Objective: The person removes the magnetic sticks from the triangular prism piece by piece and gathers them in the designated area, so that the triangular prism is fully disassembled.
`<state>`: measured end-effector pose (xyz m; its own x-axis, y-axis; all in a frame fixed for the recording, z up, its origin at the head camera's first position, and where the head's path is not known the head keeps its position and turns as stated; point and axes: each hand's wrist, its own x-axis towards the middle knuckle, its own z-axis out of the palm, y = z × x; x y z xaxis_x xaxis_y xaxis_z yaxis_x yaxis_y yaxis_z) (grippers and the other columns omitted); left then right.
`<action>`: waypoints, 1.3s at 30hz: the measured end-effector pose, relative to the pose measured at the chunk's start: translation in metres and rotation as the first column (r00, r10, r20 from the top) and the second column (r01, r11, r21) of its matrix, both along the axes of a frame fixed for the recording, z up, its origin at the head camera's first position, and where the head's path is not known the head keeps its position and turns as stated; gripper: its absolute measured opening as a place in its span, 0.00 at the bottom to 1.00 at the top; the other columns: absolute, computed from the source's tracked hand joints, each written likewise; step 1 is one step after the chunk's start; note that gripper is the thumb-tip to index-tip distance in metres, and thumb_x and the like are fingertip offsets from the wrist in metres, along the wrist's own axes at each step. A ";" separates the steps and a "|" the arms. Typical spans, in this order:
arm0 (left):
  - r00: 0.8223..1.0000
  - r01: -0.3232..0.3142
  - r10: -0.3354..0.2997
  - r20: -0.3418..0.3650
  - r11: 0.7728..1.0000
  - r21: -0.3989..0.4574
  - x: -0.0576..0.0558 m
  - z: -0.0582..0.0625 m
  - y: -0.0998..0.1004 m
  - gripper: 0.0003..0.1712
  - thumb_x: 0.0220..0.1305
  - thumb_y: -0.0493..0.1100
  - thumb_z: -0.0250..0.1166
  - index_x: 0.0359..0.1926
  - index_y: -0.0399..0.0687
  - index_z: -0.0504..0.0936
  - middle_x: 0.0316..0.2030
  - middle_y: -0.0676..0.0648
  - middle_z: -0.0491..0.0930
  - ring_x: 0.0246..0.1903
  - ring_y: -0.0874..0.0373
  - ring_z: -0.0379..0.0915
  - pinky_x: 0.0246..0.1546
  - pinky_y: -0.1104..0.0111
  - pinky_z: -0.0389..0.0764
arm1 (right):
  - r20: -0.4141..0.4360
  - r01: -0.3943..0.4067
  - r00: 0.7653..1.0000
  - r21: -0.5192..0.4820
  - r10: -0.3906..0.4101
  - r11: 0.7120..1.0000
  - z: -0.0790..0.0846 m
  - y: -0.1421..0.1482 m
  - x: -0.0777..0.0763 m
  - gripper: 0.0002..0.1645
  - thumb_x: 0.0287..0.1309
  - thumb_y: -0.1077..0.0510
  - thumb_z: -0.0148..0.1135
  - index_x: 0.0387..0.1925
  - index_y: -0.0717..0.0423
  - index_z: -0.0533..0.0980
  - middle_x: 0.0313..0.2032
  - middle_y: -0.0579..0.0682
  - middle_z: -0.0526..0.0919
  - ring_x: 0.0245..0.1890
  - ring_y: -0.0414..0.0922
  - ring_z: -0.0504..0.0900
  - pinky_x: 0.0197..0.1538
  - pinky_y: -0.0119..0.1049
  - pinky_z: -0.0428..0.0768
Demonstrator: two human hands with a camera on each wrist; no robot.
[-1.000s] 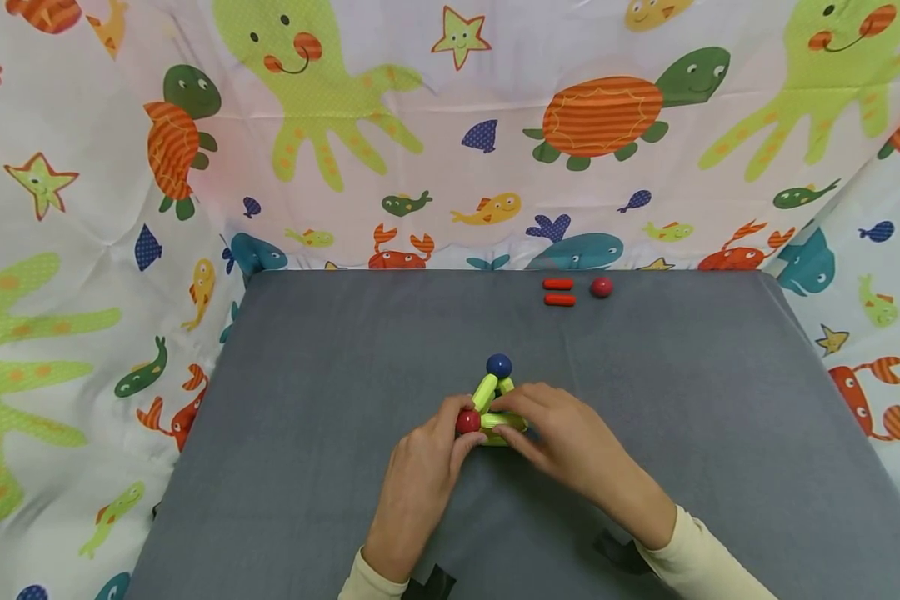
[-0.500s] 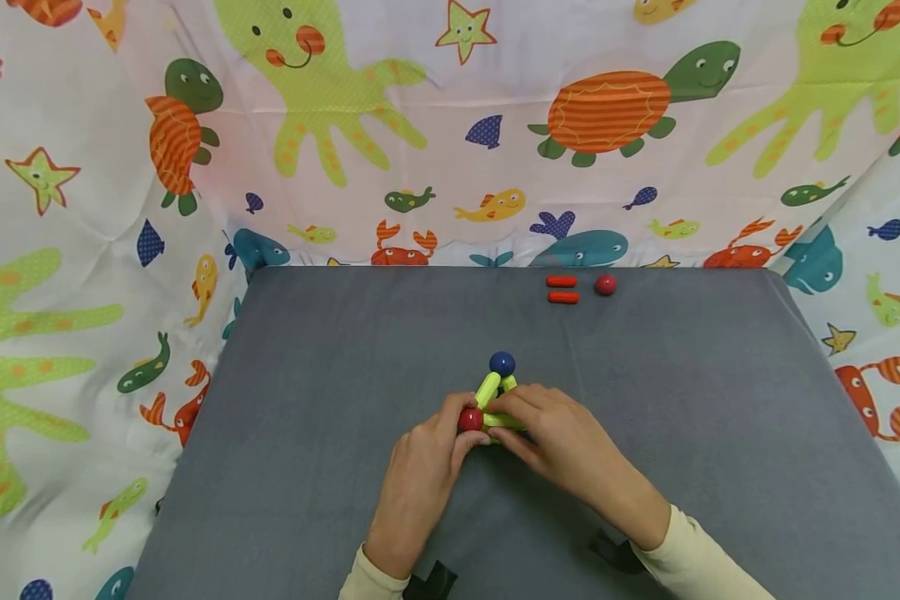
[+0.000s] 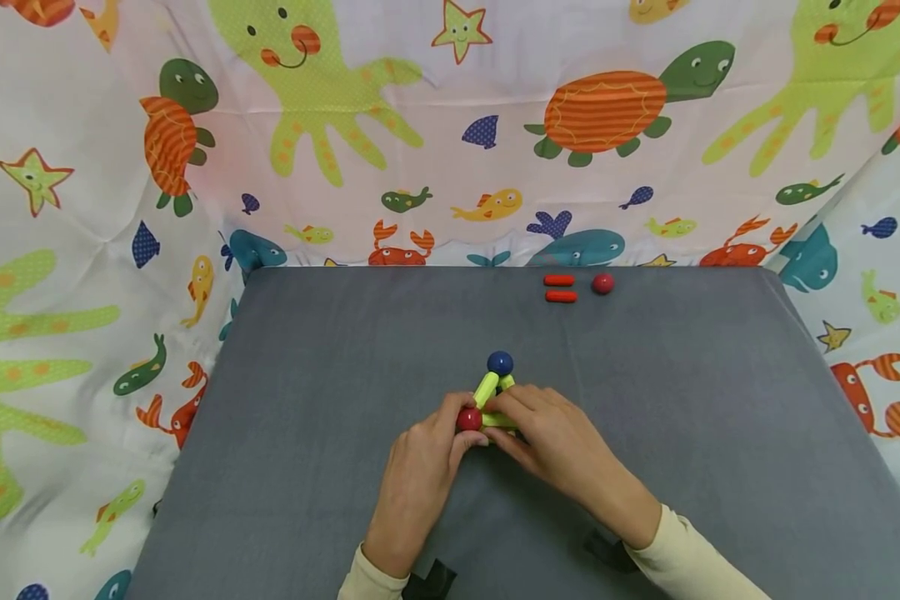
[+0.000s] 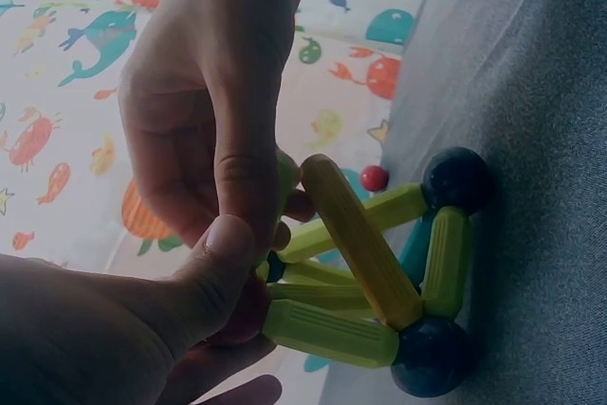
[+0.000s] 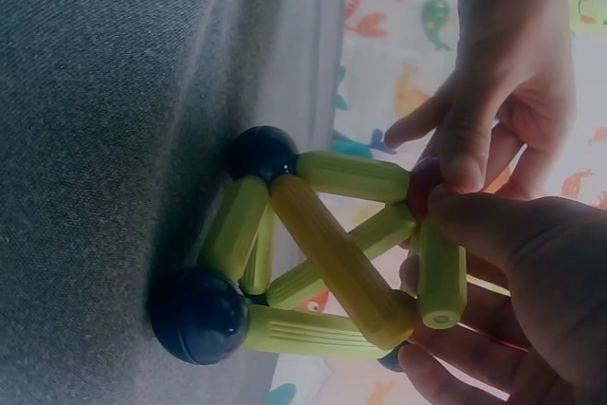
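A construction of light green magnetic sticks and balls stands on the grey table between the two hands. At its left corner my left hand [image 3: 417, 475] holds a red ball [image 3: 469, 419] between thumb and fingers. Close by, my right hand [image 3: 566, 450] pinches a short green stick [image 5: 441, 277] whose one end meets that ball; its other end is free in the right wrist view. A yellow stick [image 5: 332, 253] slants up from a dark blue ball [image 5: 262, 154], its upper end by the right fingers. Another dark blue ball [image 3: 500, 363] forms the far corner.
Two red sticks [image 3: 560, 288] and a loose red ball [image 3: 603, 284] lie near the table's back edge. A curtain [image 3: 435, 125] printed with sea animals hangs behind and beside the grey table [image 3: 330, 358]. Dark straps [image 3: 431, 581] show near the wrists.
My right hand has shifted slightly left, closer to the held red ball, and covers more of the green stick. The left hand keeps its hold on the ball.
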<state>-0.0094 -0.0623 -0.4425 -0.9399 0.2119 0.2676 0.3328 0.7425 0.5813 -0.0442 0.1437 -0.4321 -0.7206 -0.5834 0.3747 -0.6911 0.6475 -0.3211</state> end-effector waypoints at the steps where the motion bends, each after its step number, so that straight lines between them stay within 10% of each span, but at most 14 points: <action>1: 1.000 -0.001 0.001 0.001 1.000 0.000 0.000 0.000 0.000 0.30 0.61 0.53 0.74 0.61 0.51 0.77 0.39 0.50 0.87 0.28 0.61 0.82 0.27 0.69 0.83 | -0.004 -0.001 1.000 -0.002 0.001 1.000 -0.001 0.000 0.000 0.19 0.59 0.49 0.81 0.49 0.47 0.84 0.41 0.42 0.85 0.37 0.40 0.80 0.45 0.41 0.84; 39: 1.000 -0.004 0.005 0.028 1.000 -0.031 0.000 0.003 0.001 0.28 0.65 0.55 0.71 0.61 0.50 0.77 0.36 0.49 0.86 0.26 0.62 0.80 0.27 0.70 0.83 | -0.050 -0.002 0.999 -0.001 0.002 1.000 -0.003 -0.004 0.001 0.16 0.61 0.52 0.79 0.48 0.48 0.85 0.41 0.44 0.85 0.41 0.42 0.82 0.50 0.44 0.83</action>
